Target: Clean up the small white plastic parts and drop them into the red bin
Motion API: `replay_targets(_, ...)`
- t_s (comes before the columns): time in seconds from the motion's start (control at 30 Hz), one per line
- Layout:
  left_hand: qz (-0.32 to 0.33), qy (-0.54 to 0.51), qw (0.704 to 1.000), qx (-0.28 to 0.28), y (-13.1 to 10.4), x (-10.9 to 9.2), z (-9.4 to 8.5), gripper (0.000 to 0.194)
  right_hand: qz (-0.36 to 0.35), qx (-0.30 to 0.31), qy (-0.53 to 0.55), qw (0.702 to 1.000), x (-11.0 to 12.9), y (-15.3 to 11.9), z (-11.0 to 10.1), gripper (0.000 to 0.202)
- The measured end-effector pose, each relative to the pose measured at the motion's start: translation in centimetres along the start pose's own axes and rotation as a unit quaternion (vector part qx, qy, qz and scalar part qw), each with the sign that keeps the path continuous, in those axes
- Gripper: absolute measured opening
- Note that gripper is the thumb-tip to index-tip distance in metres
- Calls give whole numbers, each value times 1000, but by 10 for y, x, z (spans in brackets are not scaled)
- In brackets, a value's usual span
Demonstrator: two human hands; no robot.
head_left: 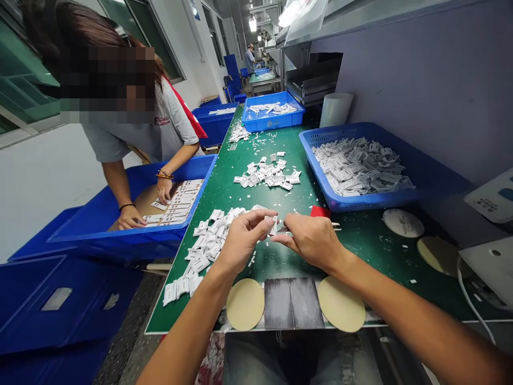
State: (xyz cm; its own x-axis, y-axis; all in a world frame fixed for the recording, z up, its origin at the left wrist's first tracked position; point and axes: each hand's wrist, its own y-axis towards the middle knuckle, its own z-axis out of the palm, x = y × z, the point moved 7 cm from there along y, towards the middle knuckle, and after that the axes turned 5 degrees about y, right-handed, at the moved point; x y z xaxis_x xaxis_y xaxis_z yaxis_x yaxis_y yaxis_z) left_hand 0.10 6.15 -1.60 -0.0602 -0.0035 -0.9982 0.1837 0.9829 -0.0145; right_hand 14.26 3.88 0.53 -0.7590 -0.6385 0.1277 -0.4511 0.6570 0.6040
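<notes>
The fingers of my left hand (240, 240) are clamped on a small white piece (273, 226), held up over the green worktop (218, 197); those of my right hand (315, 240) are closed round a thin tool (284, 230), mostly hidden, its end just beside the piece. Near my left wrist lies a white heap (206, 243); beyond my right hand stands a blue basket (340, 202)

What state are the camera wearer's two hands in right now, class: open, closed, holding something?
Left hand: closed, pinching a small white piece.
Right hand: closed on a tool, mostly hidden.
</notes>
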Motion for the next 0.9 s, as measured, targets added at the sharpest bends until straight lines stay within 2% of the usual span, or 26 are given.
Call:
replay_targets(0.33, -9, -4, 1000, 15, -1, 3, 2, 28, -3, -17, -37, 999, 1, -1, 0, 60)
replay_targets(0.63, -13, -8, 1000, 7, 1, 6, 1, 28, -10, -34, -60, 998, 4, -3, 3, 58)
replay_targets(0.9, -19, -29, 999, 3, 0, 5, 2, 29, -12, -20, -45, 999, 6, -3, 3, 55)
